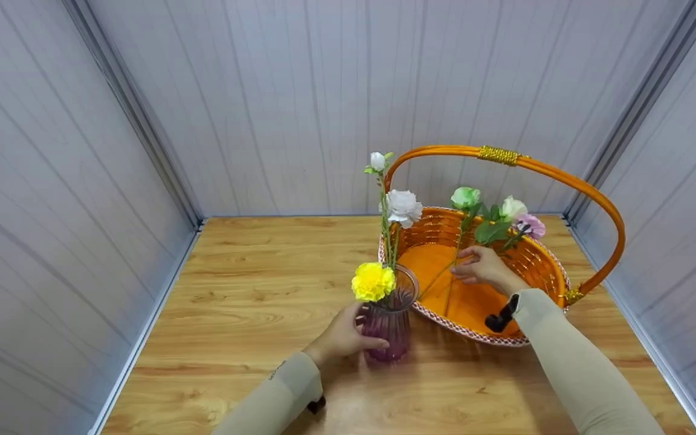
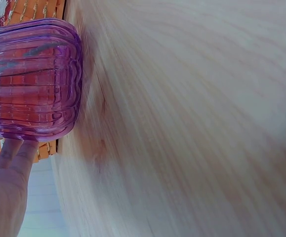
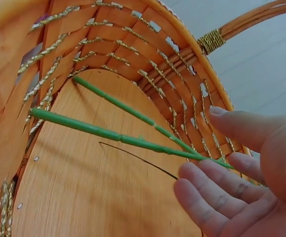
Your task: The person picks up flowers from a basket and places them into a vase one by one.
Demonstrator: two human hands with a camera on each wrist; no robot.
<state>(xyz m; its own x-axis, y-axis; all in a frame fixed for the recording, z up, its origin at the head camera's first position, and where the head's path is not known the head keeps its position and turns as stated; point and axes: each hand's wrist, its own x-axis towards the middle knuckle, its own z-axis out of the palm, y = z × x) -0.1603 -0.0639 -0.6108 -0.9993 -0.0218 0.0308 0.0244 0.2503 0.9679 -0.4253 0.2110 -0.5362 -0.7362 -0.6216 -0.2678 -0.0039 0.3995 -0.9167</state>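
My left hand [image 1: 341, 333] holds the ribbed purple glass vase [image 1: 387, 335] upright on the table; in the left wrist view its fingers [image 2: 15, 158] lie against the glass. A yellow carnation [image 1: 373, 281], a white carnation [image 1: 403, 208] and a white bud [image 1: 377, 161] stand in it. My right hand [image 1: 486, 269] is inside the orange basket [image 1: 544, 272], thumb apart from the fingers, beside green stems [image 3: 83, 124]. A pale green flower [image 1: 465, 197], a white flower [image 1: 513, 208] and a purple flower [image 1: 529, 226] lean against the basket's far side.
The basket's tall arched handle [image 1: 611, 217] rises over the right side, bound with gold cord. Beneath everything is a wooden table [image 1: 251, 290]. Pale panel walls [image 1: 275, 109] enclose the back and both sides.
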